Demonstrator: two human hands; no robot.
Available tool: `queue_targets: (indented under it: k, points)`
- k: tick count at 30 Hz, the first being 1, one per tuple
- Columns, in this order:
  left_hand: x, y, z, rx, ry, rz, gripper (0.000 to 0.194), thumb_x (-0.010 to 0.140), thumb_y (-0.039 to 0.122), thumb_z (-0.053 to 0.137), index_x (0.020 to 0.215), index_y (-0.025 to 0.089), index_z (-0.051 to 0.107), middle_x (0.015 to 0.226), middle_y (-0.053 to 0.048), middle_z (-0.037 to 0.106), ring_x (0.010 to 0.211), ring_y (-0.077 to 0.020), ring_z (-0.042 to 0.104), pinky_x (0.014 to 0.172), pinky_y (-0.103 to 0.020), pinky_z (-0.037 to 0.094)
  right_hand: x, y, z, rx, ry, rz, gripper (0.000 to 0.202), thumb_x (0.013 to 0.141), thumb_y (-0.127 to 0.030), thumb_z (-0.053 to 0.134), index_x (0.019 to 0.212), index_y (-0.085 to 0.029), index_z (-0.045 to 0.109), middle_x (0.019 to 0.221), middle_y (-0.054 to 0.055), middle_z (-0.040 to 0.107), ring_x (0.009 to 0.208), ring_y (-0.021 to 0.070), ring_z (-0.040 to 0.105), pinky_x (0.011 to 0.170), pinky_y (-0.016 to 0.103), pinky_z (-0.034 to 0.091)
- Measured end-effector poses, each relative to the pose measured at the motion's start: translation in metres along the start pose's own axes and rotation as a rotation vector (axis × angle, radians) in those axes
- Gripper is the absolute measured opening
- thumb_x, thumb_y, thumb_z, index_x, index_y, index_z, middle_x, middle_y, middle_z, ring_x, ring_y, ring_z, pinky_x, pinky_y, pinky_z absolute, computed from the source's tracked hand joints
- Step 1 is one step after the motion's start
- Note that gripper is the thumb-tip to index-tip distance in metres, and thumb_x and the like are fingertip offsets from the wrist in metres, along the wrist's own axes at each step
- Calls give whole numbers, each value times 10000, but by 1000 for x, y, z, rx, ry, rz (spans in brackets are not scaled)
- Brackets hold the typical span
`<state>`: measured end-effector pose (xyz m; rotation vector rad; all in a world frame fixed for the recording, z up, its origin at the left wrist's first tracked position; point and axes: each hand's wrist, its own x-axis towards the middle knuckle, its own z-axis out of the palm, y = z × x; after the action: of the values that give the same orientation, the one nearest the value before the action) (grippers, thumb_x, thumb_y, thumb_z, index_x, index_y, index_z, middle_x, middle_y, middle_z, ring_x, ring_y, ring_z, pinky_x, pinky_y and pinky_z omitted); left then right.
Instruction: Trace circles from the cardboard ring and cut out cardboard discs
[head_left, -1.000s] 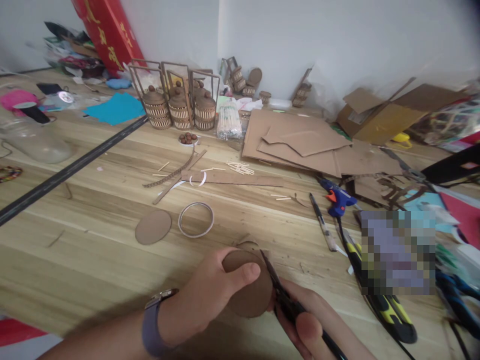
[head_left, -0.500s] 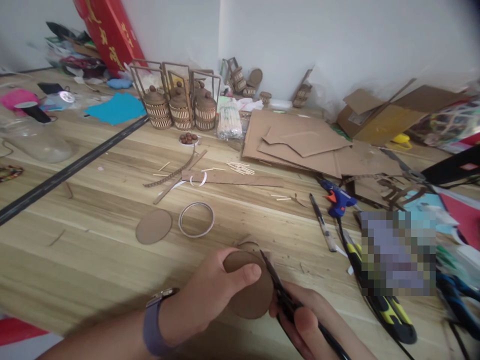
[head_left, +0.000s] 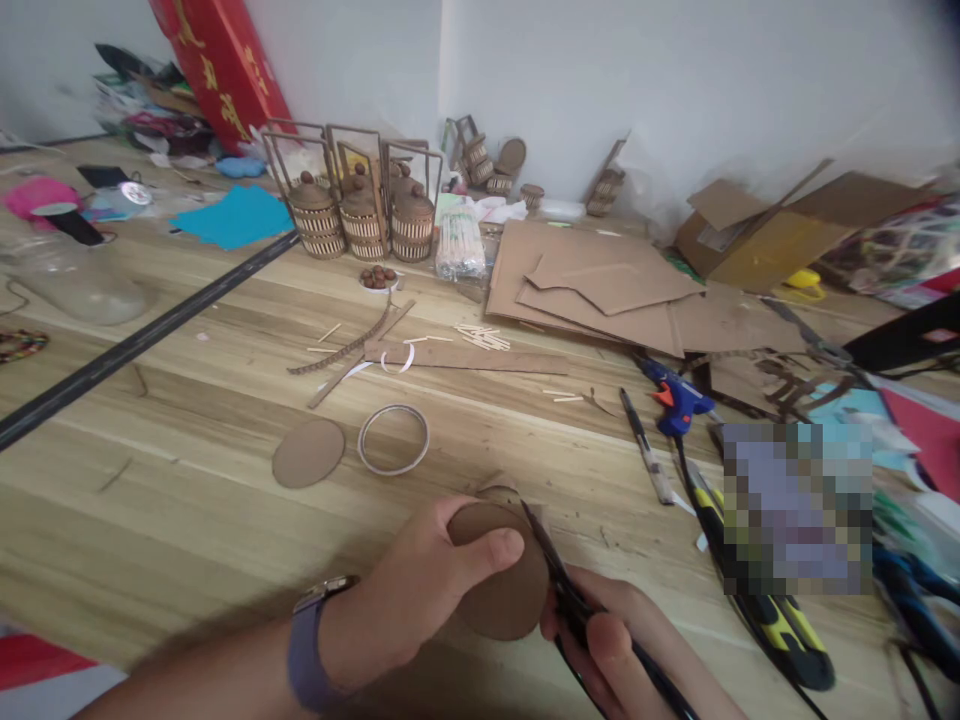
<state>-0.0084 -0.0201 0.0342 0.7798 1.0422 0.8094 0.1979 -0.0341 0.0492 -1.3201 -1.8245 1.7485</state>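
Observation:
Between the thumb and fingers of my left hand (head_left: 435, 570) is a round cardboard disc (head_left: 501, 595), held above the table near its front. My right hand (head_left: 615, 630) grips black-handled scissors (head_left: 559, 580), whose blades lie along the disc's right edge. A thin curved strip of cardboard (head_left: 501, 492) shows at the disc's top edge. Farther off on the table lie a second cardboard disc (head_left: 308, 453) and a ring like a tape roll (head_left: 393, 440). The fingers of my left hand beneath the disc are hidden.
Behind stand several small lidded baskets with handles (head_left: 364, 220) and a stack of cardboard sheets (head_left: 592, 275). To the right lie a blue glue gun (head_left: 679, 398), a pen (head_left: 646, 446) and a yellow-black utility knife (head_left: 780, 630). Thin sticks (head_left: 484, 337) and cardboard strips (head_left: 487, 358) lie mid-table.
Almost nothing differs. Both hands, the disc and the scissors keep nearly the same place, with only a very slight shift of the view.

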Motion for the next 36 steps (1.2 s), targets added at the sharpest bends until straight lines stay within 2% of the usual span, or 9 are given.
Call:
queue_targets:
  k: [9,15,19,23,29,36]
  points:
    - [0,2,-1,59,11,15,347,788,452,760,1018,192,759,987,-26,807,992,-266,711,860,-338,532,3,7,3,24,37,-44,747,852,-888,291,814,-193,564,665,-31,371,536,112,290,413,237,192]
    - [-1,3,-2,36,-37,35,318,810,446,750,1020,207,765,987,-16,807,982,-252,716,863,-325,533,2,5,2,-74,89,-129,720,915,-830,288,794,-185,585,645,-22,432,571,128,372,496,254,279]
    - [-1,5,-1,45,2,21,342,776,442,759,1006,188,753,968,-32,802,974,-264,709,837,-328,530,2,5,-3,-36,1,-49,809,835,-913,251,879,-186,602,563,-57,380,454,99,310,407,236,228]
    - [-1,6,0,69,-29,11,385,754,486,750,959,160,743,886,-53,781,879,-266,703,794,-345,521,4,7,-6,-35,-31,-28,859,759,-966,244,890,-194,598,521,-68,386,408,88,285,394,237,236]
    - [-3,10,1,112,-49,44,301,790,449,725,890,166,742,912,-59,782,929,-270,702,855,-359,515,7,6,-7,-65,-22,-65,819,761,-960,256,818,-204,564,520,-64,405,412,92,320,432,253,274]
    - [-2,5,0,140,-14,47,313,813,435,738,1004,190,778,971,-33,804,968,-261,712,836,-327,536,6,9,-6,-55,-31,-44,808,787,-950,248,818,-199,543,536,-70,367,418,81,276,408,239,231]
